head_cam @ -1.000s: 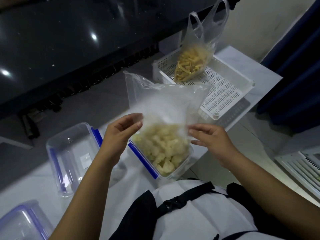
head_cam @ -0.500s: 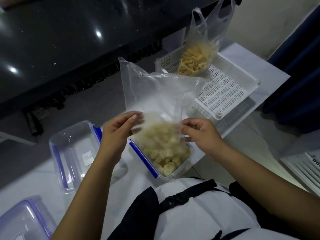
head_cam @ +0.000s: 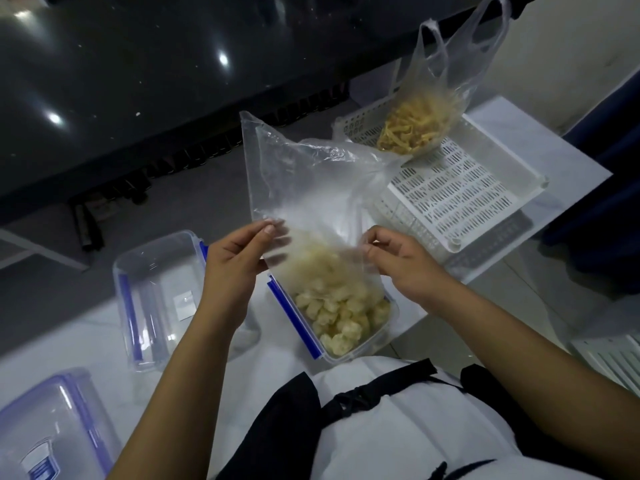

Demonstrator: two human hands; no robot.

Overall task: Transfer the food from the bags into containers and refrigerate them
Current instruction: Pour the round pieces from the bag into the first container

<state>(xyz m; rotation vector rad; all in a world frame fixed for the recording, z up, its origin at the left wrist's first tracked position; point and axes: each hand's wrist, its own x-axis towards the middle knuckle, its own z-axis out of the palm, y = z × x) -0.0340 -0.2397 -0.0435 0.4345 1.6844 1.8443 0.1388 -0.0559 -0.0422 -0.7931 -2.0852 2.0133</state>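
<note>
At the centre of the frame I am holding a clear plastic bag upended over an open container with blue clips, which is sitting on the white worktop just in front of my body. My left hand is pinching the bag's left edge, thumb and fingers clamped together on the film. My right hand is gripping the right edge, its fingers curled tight round the plastic. Pale, lumpy food pieces are lying in the container, and more are showing through the lower part of the bag, which is hanging down into the container's mouth. The upper part of the bag is standing crumpled and see-through.

To the left of centre, a second clear container with blue clips is sitting open on the worktop, apart from the first. In the lower left corner, a lidded container with blue clips is partly showing. In the upper right, a handled plastic bag with yellowish strips of food is resting in a white slotted tray, its handles reaching up to the edge of the dark surface across the top of the frame.
</note>
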